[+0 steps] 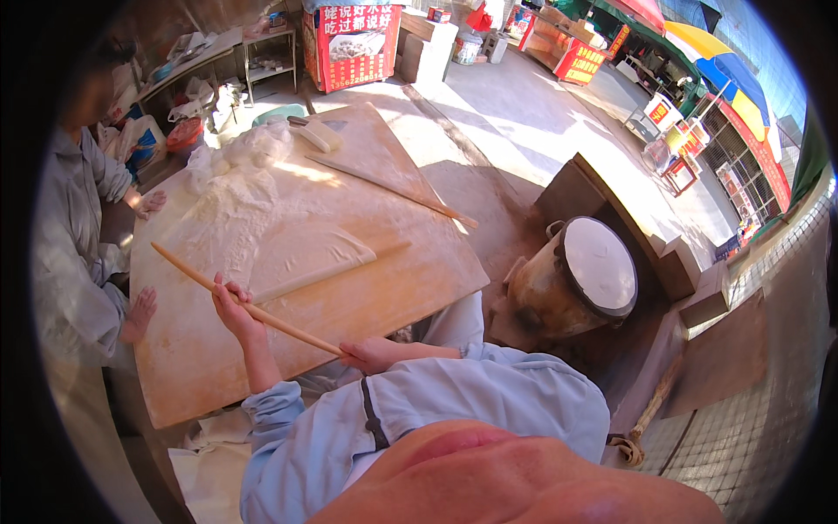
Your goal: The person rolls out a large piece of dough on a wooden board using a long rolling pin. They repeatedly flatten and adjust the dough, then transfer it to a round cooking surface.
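Observation:
A long tapered wooden rolling pin (291, 327) slants above the near edge of the floured wooden board (393, 288). My left hand (237, 314) grips it partway along, and my right hand (370, 354) holds its lower right end. Behind the pin lies a folded sheet of dough (314, 255) with a straight near edge. Loose flour (229, 203) is heaped beyond the dough, beside clear plastic bags (262, 145). A second, thin wooden rod (393, 192) rests across the board's far right part. A knife or scraper with a pale blade (311, 139) lies near the far corner.
At the board's left edge stands another person (78, 216), both hands resting on the board. To the right, a large soot-marked metal drum (556, 288) with a white lid stands within low walls. A red basin (185, 134) and metal shelves (268, 56) are at the back left.

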A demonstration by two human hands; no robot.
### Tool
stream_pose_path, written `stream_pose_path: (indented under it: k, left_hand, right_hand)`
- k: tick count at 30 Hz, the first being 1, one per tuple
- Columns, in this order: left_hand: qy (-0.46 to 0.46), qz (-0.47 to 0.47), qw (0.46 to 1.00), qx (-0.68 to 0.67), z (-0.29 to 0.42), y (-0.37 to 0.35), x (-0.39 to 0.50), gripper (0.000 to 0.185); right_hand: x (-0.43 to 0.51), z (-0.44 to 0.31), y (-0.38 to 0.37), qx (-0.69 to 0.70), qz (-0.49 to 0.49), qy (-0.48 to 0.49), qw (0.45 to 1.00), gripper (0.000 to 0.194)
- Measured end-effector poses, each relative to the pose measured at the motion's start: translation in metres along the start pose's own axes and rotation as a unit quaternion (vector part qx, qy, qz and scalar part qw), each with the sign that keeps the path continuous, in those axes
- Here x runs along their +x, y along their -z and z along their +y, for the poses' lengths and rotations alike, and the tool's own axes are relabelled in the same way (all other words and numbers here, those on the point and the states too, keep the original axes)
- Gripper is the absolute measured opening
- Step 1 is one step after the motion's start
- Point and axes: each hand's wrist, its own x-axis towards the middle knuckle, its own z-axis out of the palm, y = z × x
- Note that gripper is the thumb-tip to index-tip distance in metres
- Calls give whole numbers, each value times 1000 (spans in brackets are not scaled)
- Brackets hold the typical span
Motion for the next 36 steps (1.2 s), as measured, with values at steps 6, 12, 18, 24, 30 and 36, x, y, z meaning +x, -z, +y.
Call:
stream_pose_path:
  k: [6, 12, 18, 24, 30, 36]
  left_hand:
    - [6, -13, 999, 31, -20, -21, -38, 35]
    - [54, -147, 984, 80, -45, -33, -108, 33]
    - [16, -129, 989, 72, -35, -29, -82, 34]
    - [-69, 1, 997, 27, 26, -5, -11, 32]
    - [-55, -18, 997, 58, 14, -13, -38, 32]
    - [5, -165, 978, 126, -29, -29, -109, 29]
  right_hand:
    - [0, 13, -20, 17, 62, 63, 996, 22]
    - [17, 6, -19, 83, 138, 60, 985, 19]
    - [11, 7, -13, 86, -9, -12, 996, 18]
    - [2, 11, -22, -6, -74, 36, 997, 19]
    - [0, 12, -22, -9, -90, 56, 994, 19]
    - [2, 15, -26, -10, -62, 81, 995, 18]
